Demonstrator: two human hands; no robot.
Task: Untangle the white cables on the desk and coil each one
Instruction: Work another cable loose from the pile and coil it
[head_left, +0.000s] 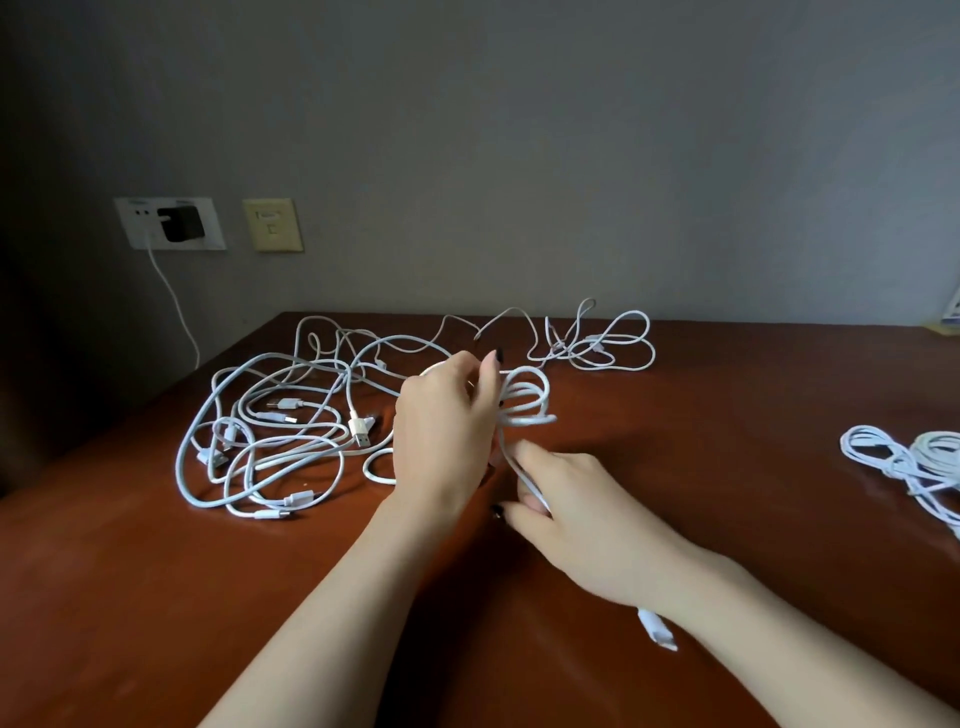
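My left hand (447, 431) grips a small bundle of white cable loops (530, 400) above the middle of the brown desk (156, 597). Its loops stick out to the right of my fingers. My right hand (576, 519) pinches the same cable's loose tail just below the bundle. That tail's plug end (657, 629) shows under my right wrist. A tangled heap of white cables (270, 431) with several USB plugs lies left of my hands. Another loose white cable (597, 343) lies at the desk's far edge.
Two coiled white cables (914, 457) rest at the desk's right edge. On the grey wall at the left, a black charger (179, 223) sits in a socket with a white lead hanging down. A yellowish wall plate (272, 224) is beside it.
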